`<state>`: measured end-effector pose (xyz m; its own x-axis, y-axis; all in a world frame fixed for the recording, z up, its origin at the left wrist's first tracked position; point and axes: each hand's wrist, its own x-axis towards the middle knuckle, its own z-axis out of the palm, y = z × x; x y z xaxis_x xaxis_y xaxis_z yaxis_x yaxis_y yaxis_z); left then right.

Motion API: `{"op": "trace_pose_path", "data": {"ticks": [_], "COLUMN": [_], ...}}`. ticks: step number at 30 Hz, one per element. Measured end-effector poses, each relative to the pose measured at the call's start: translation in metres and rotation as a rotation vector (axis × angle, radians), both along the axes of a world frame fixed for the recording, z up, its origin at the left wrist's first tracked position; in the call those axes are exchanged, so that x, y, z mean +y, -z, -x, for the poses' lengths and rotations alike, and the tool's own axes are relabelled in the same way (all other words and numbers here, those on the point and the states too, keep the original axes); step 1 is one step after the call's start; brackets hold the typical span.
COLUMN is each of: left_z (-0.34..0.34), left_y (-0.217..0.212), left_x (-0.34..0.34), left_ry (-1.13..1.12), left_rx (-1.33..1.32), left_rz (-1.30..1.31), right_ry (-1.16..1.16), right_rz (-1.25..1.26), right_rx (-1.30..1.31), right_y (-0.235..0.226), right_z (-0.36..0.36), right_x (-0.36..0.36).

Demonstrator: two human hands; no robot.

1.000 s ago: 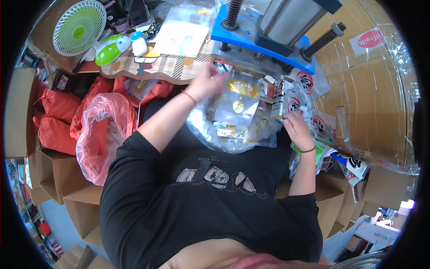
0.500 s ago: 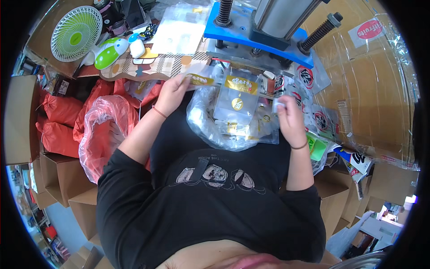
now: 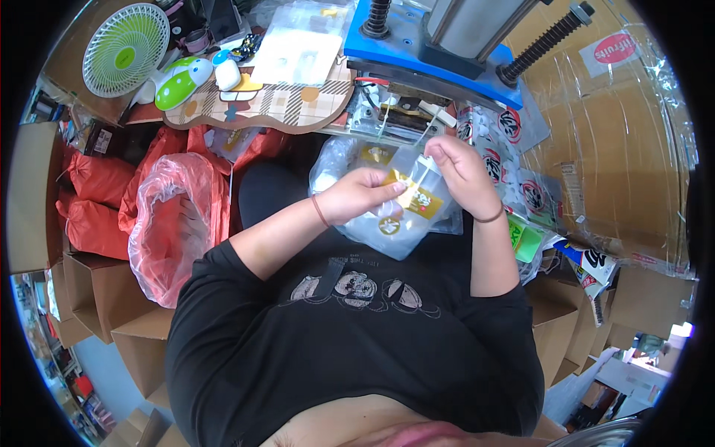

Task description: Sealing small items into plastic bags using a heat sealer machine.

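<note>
A clear plastic bag (image 3: 389, 242) with gold printed panels lies tilted in front of my belly. My left hand (image 3: 361, 195) is closed on its left side, thumb on top, with a gold-printed piece at the fingertips. Beside the bag's upper edge, my right hand (image 3: 465, 177) pinches a small white piece (image 3: 426, 162) whose kind I cannot make out. Behind both hands, a clear plastic liner (image 3: 328, 165) holds more gold-printed bags, partly hidden. The press (image 3: 410, 48) with a blue plate and coil springs stands just beyond.
A green and white fan (image 3: 126, 52) and a patterned mat (image 3: 261, 108) are on the table at the back left. Left of me are red bags and a liner-covered red bag (image 3: 175, 231). A large cardboard box (image 3: 625, 149) and printed packages stand at the right.
My hands have come together in the middle, the left moving right and nearer, the right moving left. The gold-printed bag near the press is now tilted under my hands.
</note>
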<state>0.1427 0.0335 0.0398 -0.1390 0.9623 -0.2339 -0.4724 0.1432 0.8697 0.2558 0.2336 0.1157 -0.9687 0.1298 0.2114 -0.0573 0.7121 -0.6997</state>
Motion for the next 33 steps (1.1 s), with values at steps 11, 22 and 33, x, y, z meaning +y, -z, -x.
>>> {"op": "trace_pose_path", "data": {"ticks": [11,22,33], "left_z": [0.053,0.216,0.148], "left_y": [0.013,0.043,0.056], "left_x": [0.047,0.030,-0.060], "left_ry": [-0.118,-0.764,-0.325], "left_rx": [-0.141,1.704,1.664], "left_rz": [0.091,0.303,0.110], "right_ry": [0.606,0.573,0.633], "right_rz": [-0.918,-0.375,-0.233], "right_rx": [-0.157,0.180,0.291], "right_y": [0.075,0.126,0.074], "right_z": [-0.050,-0.047,-0.063], "right_x": [0.087,0.109,0.074]}}
